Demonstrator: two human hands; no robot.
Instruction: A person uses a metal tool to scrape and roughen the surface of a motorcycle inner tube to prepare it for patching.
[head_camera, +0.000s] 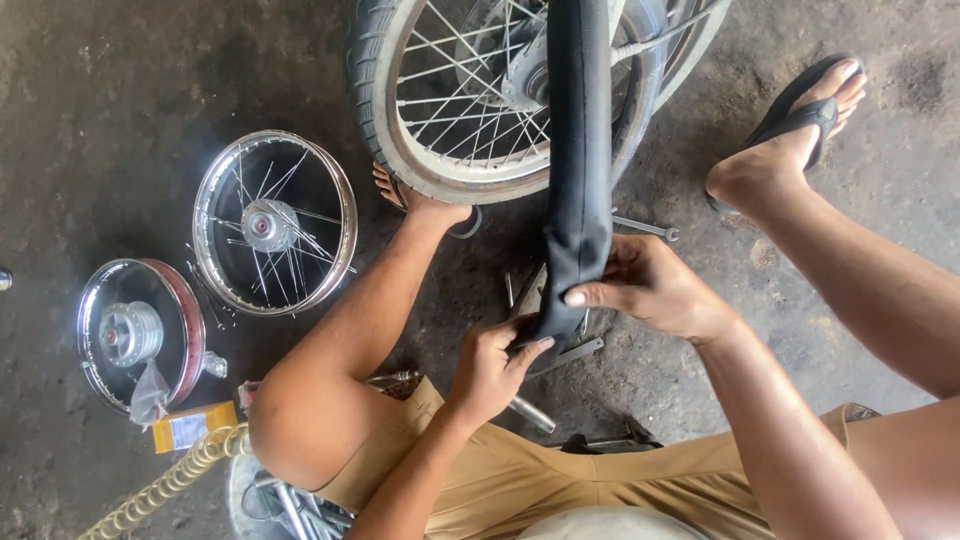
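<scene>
The limp black rubber inner tube (578, 150) hangs down in front of the spoked motorcycle wheel with white-walled tyre (470, 95) and ends between the two hands above the stained concrete floor (100, 100). The left hand (490, 365) has its grip closed on the lower end of the tube, thumb and fingers pinching the fold from below. The right hand (650, 285) has its grip closed on the tube just above, fingertips pressed against its right edge. For sound handling, the tube is best kept flat between the pinching fingers, worked along in short sections without twisting, and held apart from the metal spanners (645, 228) lying on the floor just beside it. Two bare chromed spoked rims lie to the left: the larger rim (275, 222) and, near it, a smaller rim with a red band (140, 330). A clear plastic bag (150, 392) rests against the smaller rim; its contents cannot be made out. A small yellow cardboard box (193, 427) lies just below it, closed. A coiled yellow hose (170, 485) runs past the box.
</scene>
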